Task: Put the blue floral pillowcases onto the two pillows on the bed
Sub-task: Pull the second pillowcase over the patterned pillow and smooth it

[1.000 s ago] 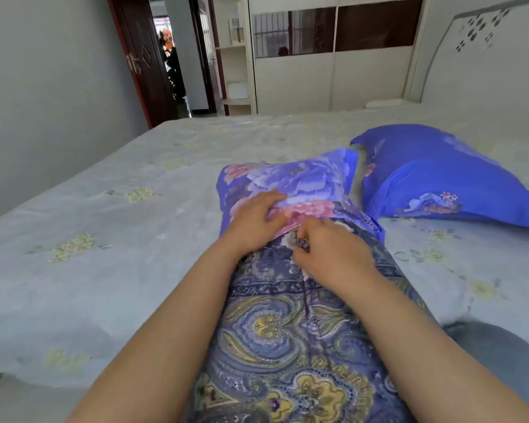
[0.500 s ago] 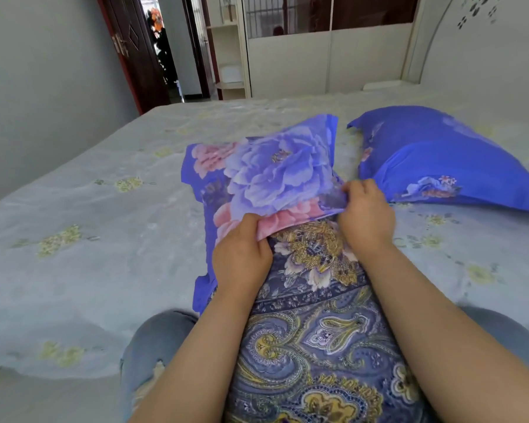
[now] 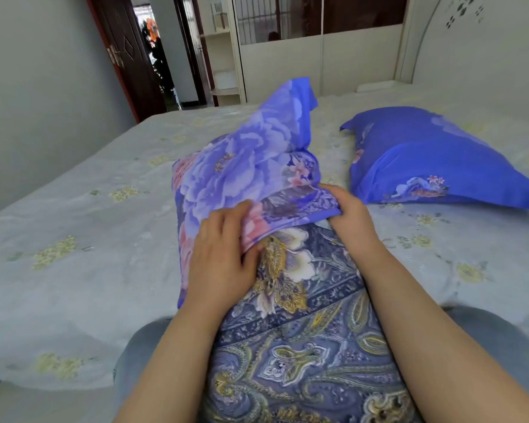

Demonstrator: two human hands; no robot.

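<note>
The bed (image 3: 74, 215), under a pale sheet with small yellow flowers, fills most of the frame; a dark door (image 3: 126, 53) stands open at the upper left and a cream wardrobe (image 3: 318, 65) runs along the far wall. At the right, a finished pillow (image 3: 434, 160) already in its blue cover lies flat, well apart from the work. In the centre, a second pillow (image 3: 303, 346) with a paisley pattern runs lengthwise from the person's lap toward the far wall. The blue floral pillowcase (image 3: 248, 166) covers only its far end, and the slack corner stands up loose. The left hand (image 3: 223, 264) is closed on the open hem at the left of the pillow; the right hand (image 3: 348, 215) is clamped on the same hem at the right. Both hands sit level across the pillow's width. The uncovered length lies toward the bottom of the frame, so the hem probably needs drawing along the long axis toward the person.
</note>
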